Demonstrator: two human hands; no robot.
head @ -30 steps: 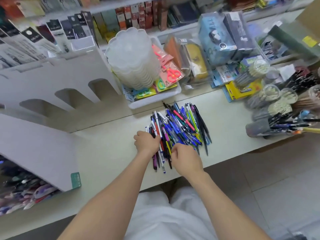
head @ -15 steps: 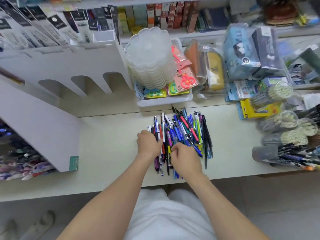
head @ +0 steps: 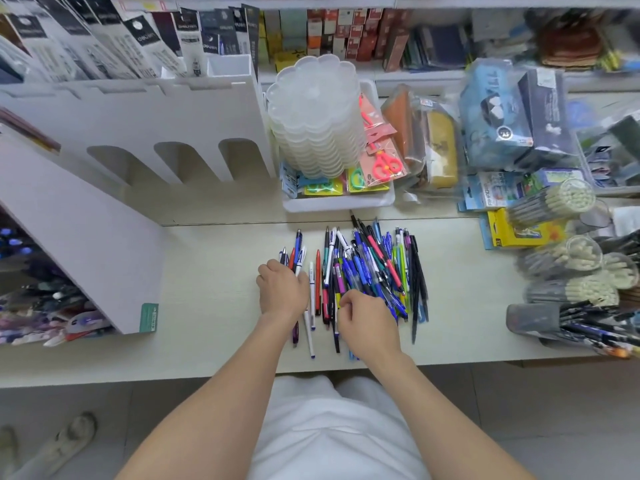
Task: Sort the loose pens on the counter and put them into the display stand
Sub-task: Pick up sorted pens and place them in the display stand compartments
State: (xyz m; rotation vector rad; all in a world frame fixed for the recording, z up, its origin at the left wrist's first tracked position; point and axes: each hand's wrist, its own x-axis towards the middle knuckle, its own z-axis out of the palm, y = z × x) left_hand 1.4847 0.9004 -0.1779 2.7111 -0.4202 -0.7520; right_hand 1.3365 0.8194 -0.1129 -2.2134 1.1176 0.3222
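Across the middle of the counter (head: 214,258), toward its front edge: the pile of loose pens (head: 374,268), spread wider than half a second ago and no longer one heap. Well apart at the counter's left end, the display stand (head: 79,244), white side panel toward the pile, pens already showing in it at the far left of view.

Newly split off at the pile's left side, a small group of pens (head: 296,252) with blue, red and white barrels. Left hand (head: 282,292) over the near ends of that group, fingers curled down around them. Right hand (head: 367,322) at the pile's near left corner, fingers bent in as if pinching a barrel; not possible to tell which pen, or whether truly gripped. In the gap between group and pile, a red pen (head: 318,271) and a white pen (head: 311,289) lying singly.

Read as sorting begun, probably by kind or colour, with nothing from this pile carried to the stand yet.

Behind, crowded stationery shelves (head: 346,32). Along the counter's back edge, a second white stand with arched cut-outs (head: 156,116), then a white bin (head: 339,202) holding a stack of clear scalloped trays (head: 315,116). At the right end, tubs of pencils (head: 554,202) on their sides.
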